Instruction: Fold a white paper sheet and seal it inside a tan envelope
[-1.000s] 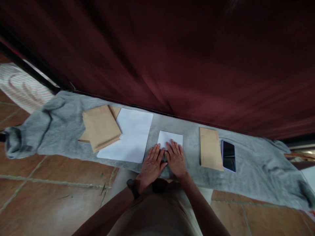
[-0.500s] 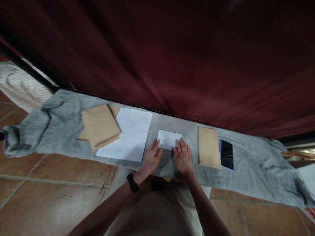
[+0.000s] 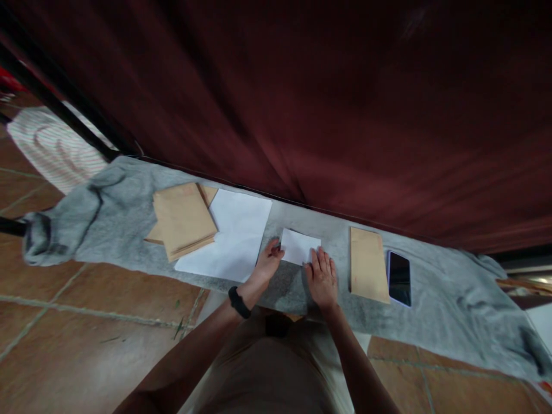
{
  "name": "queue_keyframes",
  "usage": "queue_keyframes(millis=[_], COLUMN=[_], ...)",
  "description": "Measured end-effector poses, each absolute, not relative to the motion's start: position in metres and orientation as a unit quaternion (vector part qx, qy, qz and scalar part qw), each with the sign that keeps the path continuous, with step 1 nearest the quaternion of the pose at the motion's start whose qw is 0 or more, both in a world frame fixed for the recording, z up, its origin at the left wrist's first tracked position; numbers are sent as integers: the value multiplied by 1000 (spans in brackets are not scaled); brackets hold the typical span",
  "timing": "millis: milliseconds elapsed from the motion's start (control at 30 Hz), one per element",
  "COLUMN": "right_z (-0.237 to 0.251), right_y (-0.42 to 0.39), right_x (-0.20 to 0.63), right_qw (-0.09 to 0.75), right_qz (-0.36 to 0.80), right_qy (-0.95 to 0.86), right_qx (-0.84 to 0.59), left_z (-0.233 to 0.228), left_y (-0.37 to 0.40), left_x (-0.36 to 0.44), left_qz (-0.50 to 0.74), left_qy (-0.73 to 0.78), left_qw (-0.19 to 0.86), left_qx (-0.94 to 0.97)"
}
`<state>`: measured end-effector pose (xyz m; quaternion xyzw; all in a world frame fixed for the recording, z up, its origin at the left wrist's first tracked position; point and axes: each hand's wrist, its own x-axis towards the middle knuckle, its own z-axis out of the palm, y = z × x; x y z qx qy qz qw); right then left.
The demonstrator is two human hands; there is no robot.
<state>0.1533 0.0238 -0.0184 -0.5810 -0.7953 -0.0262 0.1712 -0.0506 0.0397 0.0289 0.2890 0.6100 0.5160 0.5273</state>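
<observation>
A person kneeling at a grey blanket [image 3: 129, 241] works a folded white paper [image 3: 301, 246] at its centre. The left hand [image 3: 268, 261] pinches the paper's left edge; the right hand [image 3: 322, 277] lies flat, fingers pressing its near right corner. The sheet looks already folded small, and nothing shows it inside an envelope. A brown envelope [image 3: 368, 263] and smartphone [image 3: 399, 278] lie to the right, an unfolded white sheet [image 3: 230, 236] and an envelope stack [image 3: 181, 219] to the left.
</observation>
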Motion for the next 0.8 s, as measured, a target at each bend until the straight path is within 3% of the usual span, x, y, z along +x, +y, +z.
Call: queue_keyframes(millis=[233, 500, 633, 800], right_z=[-12, 19, 44, 51], right_y=[20, 39, 49, 59], right_x=[151, 156, 162, 168], right_qw=[191, 301, 345, 330], right_qz=[-7, 92, 170, 287], right_qy=[-799, -766, -720, -689], right_qx=[-571, -560, -578, -578], left_z=[37, 52, 53, 47], left_y=[44, 43, 50, 52], left_x=[-42, -50, -58, -58], left_qz=[489, 530, 564, 538], left_qy=[589, 522, 553, 532], left_qw=[580, 640, 584, 564], left_qx=[279, 194, 186, 332])
